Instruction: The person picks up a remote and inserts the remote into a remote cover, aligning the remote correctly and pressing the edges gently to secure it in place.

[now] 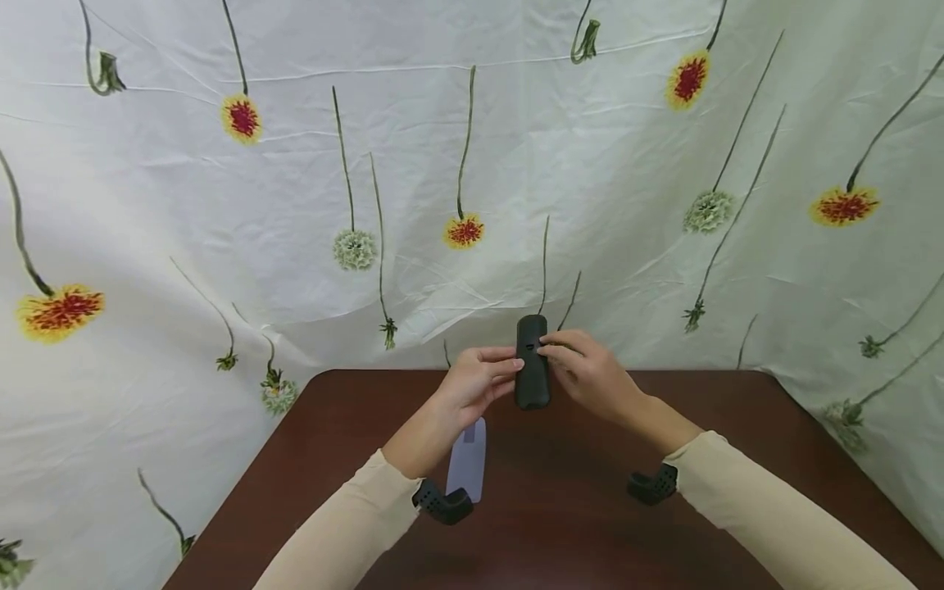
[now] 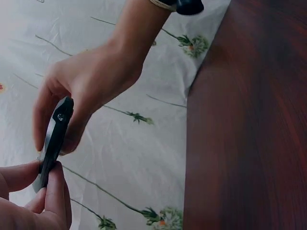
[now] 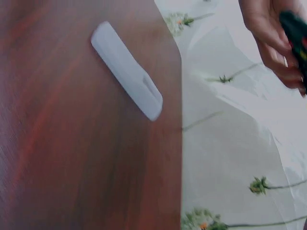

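Observation:
A black remote control (image 1: 533, 385) is held upright above the far part of the table, its back towards the head camera. My left hand (image 1: 475, 383) pinches its left side between thumb and fingers. From the right, my right hand (image 1: 593, 373) grips the other edge, fingertips near a small notch on the back. In the left wrist view the remote control (image 2: 56, 132) appears edge-on, between the thumb and fingers of both hands. Small coloured buttons show on the remote control (image 3: 298, 40) in the right wrist view.
A pale, long flat piece with rounded ends (image 1: 466, 471) lies on the dark brown table (image 1: 575, 508), below my left wrist. Behind the table's far edge hangs a white cloth (image 1: 413, 147) printed with flowers. Black wrist cameras (image 1: 442, 501) sit on both sleeves.

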`<state>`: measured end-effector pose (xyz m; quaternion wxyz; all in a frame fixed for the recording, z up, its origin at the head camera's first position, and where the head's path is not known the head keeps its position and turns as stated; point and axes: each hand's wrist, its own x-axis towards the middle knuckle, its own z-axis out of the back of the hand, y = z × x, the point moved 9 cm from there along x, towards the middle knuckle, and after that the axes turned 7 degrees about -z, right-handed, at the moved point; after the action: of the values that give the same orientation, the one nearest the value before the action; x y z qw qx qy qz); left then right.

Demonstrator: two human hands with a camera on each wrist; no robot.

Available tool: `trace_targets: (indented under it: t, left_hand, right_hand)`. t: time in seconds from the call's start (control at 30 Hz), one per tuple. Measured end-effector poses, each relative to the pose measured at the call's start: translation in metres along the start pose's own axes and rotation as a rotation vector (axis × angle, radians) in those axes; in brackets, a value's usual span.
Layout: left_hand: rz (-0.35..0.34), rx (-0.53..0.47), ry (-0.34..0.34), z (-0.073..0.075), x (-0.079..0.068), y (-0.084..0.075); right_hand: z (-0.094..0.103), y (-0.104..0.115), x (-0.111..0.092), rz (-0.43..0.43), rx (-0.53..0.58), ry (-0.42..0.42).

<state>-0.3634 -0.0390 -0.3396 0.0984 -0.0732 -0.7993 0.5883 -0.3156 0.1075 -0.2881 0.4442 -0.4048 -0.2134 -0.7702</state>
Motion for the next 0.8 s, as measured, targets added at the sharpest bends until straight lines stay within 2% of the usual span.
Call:
trace_targets:
  t: [0.1, 0.27, 0.5, 0.57, 0.63, 0.8]
  left_hand:
    - [-0.029, 0.057, -0.016, 0.002, 0.001, -0.002]
    - [-0.077, 0.096, -0.032, 0.003, 0.003, -0.004]
    - [-0.152, 0.194, -0.028, 0.004, 0.003, -0.009]
    - [-0.177, 0.221, -0.013, 0.003, 0.002, -0.011]
    - [-0.193, 0.244, 0.002, 0.003, 0.000, -0.013]
    - [-0.208, 0.276, 0.016, 0.004, -0.001, -0.013]
  right_hand:
    - [-0.002, -0.015, -0.001, -0.251, 0.166, -0.014]
    - [-0.010, -0.034, -0.011, -0.652, 0.489, -0.019]
    - [-0.031, -0.041, -0.025, -1.105, 0.957, 0.045]
    - [-0.037, -0.041, -0.026, -1.189, 1.044, 0.072]
    - [-0.041, -0.042, -0.026, -1.248, 1.075, 0.111]
    - [-0.046, -0.047, -0.022, -1.265, 1.057, 0.206]
